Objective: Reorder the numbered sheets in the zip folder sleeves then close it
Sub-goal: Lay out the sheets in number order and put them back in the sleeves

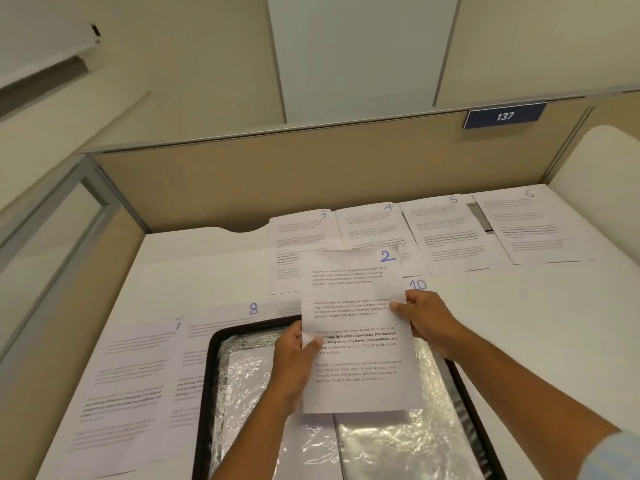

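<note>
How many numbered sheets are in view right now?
8. Sheet 2 is held by the left hand and right hand; 3, 4, 5, 6 lie along the back; 7, 8 at left; 10 behind Sheet 2. Another sheet beside 8 hides its number.

Pale blue, faintly striped sleeve [614, 458]

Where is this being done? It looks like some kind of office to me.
Most likely an office cubicle. Tan partition walls enclose a white desk, a blue plate reading 137 sits at the top of the back partition, and numbered printed sheets lie spread across the desk.
</note>
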